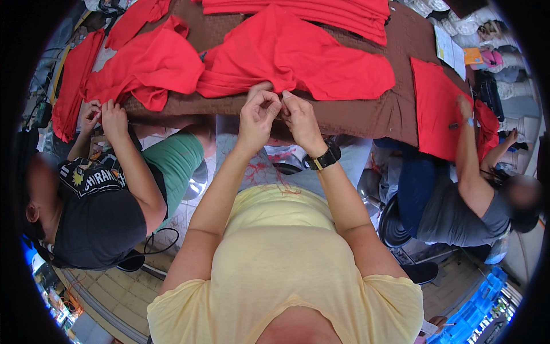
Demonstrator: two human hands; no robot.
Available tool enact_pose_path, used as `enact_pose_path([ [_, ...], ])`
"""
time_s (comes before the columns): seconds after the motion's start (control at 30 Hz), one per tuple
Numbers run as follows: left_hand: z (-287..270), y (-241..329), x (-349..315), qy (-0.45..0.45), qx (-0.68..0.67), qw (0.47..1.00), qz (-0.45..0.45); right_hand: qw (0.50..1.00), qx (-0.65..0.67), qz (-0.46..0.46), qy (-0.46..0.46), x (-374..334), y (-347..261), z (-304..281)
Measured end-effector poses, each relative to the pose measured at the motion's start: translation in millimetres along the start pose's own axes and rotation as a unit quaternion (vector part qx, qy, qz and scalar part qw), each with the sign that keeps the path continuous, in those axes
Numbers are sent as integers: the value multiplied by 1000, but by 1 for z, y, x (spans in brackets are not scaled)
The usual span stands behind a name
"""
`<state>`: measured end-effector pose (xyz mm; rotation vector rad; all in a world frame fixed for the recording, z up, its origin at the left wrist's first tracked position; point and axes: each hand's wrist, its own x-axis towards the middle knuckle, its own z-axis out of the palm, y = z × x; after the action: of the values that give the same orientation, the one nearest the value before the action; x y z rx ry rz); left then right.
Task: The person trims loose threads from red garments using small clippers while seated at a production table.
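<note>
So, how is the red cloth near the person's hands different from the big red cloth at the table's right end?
The middle cloth is rumpled, with raised folds; the right cloth lies flatter and smoother. The middle cloth has the person's left hand and right hand at its near edge; the right cloth has a co-worker's hand at its side. Both are red, on the brown table cover.

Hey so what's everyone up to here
The person's left hand and right hand are close together at the near edge of a red cloth on a brown tablecloth; their exact grip is unclear. To the left, a co-worker's hands are at red fabric; to the right, another's hand is at a red piece.
</note>
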<state>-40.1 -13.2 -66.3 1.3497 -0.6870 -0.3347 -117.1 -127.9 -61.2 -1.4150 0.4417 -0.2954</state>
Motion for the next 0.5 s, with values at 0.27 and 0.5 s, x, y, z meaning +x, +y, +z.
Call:
enact_pose_path([
  [0.27, -42, 53, -37, -150, 312, 931, -117, 993, -38, -66, 91, -11, 14, -44],
  [0.5, -31, 15, 33, -47, 336, 930, 145, 928, -280, -122, 215, 8, 21, -30],
])
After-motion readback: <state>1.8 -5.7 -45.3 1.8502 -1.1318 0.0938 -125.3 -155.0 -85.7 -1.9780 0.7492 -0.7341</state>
